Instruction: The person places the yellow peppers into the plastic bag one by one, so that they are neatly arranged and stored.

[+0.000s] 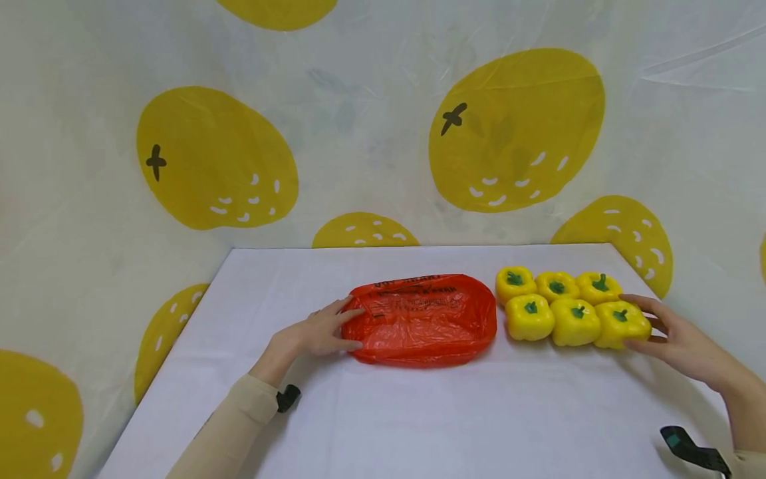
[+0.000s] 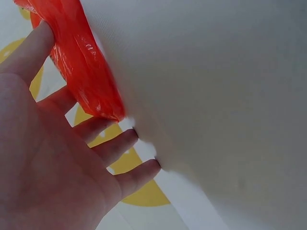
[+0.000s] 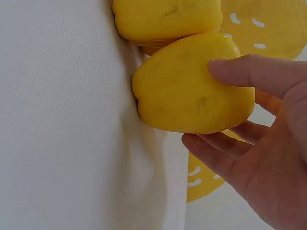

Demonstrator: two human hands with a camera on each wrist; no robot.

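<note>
A red plastic bag (image 1: 419, 326) with dark printing lies in an oblong shape on the white table. My left hand (image 1: 326, 329) touches its left end, fingers spread; in the left wrist view the thumb and a finger of the left hand (image 2: 62, 143) meet the red bag (image 2: 84, 62). Right of the bag, several yellow bell peppers (image 1: 576, 322) with green stems sit in two rows. My right hand (image 1: 676, 339) holds the front-right bell pepper (image 1: 622, 324). In the right wrist view, its thumb lies on that bell pepper (image 3: 187, 91) and its fingers curl behind.
The white-covered table (image 1: 455, 419) reaches back to a hanging cloth (image 1: 359, 146) printed with large yellow fruit. A neighbouring bell pepper (image 3: 168, 19) touches the held one in the right wrist view. Dark wrist devices (image 1: 694, 452) show by both sleeves.
</note>
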